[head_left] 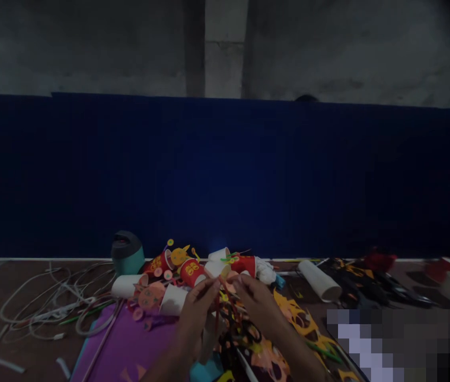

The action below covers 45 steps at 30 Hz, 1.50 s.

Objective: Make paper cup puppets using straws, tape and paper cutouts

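My left hand and my right hand meet over the middle of the table, fingertips pinched close together. Between them is a thin orange-red strip, bent, its ends hanging down; whether it is paper or a craft stem I cannot tell. Just beyond my fingers lie red paper cups with yellow print and white paper cups. Below my hands, black-handled scissors rest among orange paper scraps.
Purple sheets lie at the left front, beside tangled white cables. A teal and grey device stands behind them. To the right are a white paper roll, cut yellow-orange paper and a red tape roll. A blue partition rises behind the table.
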Each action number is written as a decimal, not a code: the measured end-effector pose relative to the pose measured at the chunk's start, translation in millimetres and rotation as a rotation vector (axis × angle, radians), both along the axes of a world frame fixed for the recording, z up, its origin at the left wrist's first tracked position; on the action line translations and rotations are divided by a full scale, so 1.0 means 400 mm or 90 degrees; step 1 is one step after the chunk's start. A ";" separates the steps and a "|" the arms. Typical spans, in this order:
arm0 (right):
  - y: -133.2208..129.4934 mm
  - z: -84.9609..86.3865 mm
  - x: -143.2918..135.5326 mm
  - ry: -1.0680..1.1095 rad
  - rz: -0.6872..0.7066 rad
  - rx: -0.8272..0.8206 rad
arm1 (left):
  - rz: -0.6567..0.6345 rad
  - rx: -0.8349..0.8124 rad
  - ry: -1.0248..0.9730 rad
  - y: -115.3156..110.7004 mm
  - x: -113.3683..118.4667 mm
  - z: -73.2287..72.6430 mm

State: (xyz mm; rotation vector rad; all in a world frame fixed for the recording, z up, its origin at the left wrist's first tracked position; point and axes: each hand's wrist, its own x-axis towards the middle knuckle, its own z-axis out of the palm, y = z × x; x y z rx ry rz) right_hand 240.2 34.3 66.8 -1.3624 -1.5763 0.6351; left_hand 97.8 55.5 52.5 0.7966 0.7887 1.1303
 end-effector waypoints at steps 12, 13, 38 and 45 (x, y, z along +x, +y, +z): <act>-0.002 -0.011 -0.039 0.045 -0.003 -0.081 | -0.015 0.063 0.046 0.008 -0.013 -0.007; -0.002 -0.011 -0.041 0.042 -0.009 -0.076 | 0.010 0.075 0.066 0.010 -0.012 -0.012; -0.039 0.018 -0.035 0.154 0.026 -0.045 | -0.060 0.068 0.016 0.021 -0.023 -0.015; -0.046 0.023 -0.050 0.004 0.058 0.012 | -0.024 0.056 -0.005 0.011 -0.026 -0.012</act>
